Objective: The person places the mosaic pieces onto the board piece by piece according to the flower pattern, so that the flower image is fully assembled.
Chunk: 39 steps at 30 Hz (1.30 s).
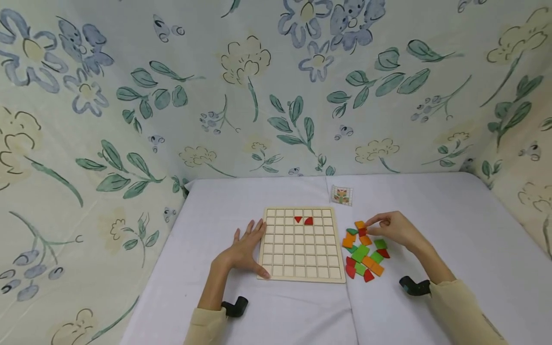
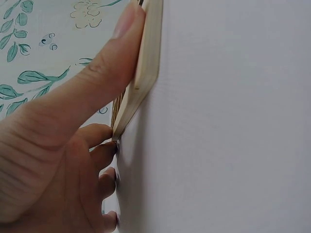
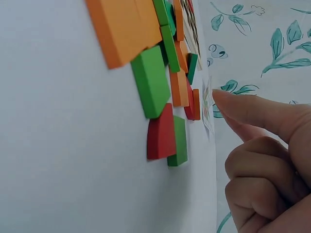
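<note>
Step, judged: picking a block | Left hand [image 1: 245, 250]: spread against left edge of board [image 1: 290, 249] | Right hand [image 1: 396, 230]: at red block [image 1: 362, 232], right of board; grip: cannot tell if pinching | Next calls for: clean single lift

board [image 1: 304, 249] on table [image 1: 302, 311] | two pieces [image 1: 308, 221] on board | loose pieces [image 1: 361, 253] right of board | card [image 1: 342, 196] behind loose pieces

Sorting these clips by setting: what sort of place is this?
Probably a tabletop recording corner: a white-covered table, a floral backdrop behind it, and a wooden grid board beside coloured pieces.
</note>
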### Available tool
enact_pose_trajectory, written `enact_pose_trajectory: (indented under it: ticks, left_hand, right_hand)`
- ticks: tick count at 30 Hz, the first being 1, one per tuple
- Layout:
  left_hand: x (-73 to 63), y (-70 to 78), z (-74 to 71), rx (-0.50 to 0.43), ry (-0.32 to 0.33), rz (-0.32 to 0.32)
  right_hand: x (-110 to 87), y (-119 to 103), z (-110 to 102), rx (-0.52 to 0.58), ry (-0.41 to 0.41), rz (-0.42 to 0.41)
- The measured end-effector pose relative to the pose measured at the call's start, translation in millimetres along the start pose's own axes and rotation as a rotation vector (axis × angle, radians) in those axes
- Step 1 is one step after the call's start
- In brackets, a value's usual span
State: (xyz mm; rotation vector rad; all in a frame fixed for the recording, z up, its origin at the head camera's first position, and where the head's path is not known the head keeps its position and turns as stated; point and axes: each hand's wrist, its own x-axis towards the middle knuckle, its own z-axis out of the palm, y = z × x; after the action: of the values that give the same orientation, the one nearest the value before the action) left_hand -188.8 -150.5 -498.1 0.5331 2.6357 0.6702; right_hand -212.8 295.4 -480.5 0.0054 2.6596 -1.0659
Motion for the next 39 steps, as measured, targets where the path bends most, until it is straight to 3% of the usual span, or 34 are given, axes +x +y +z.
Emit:
enact_pose_trajectory:
  ticks: [4, 10, 18, 21, 28, 39]
  left_hand:
    - [-0.2, 0.4, -0.9, 0.007, -0.001, -0.001]
    - [-0.9, 1.3, -0.9, -0.001, -0.003, -0.001]
    - [-0.7, 0.2, 0.2, -0.005, 0.002, -0.003]
    - [-1.1, 0.2, 1.0, -0.008, 0.011, 0.003]
    - [-1.4, 0.2, 1.3, 0.002, 0.01, 0.005]
    - [-0.6, 0.5, 1.0, 0.007, 0.012, -0.001]
  right_hand:
    - [-8.8, 6.1, -0.3, 0.026, -0.017, 0.019]
    - [-19.3, 8.8, 1.5, 0.14, -0.11, -0.037]
    - [-31.4, 3.1, 15.7, 0.181, -0.369, -0.187]
    - [-35.0, -0.3, 22.3, 0.187, -0.425, -0.22]
    - [-36.2, -7.3, 34.4, 0.169, -0.463, -0.265]
    - [-33.5, -10.6, 45.7, 0.101, -0.426, -0.232]
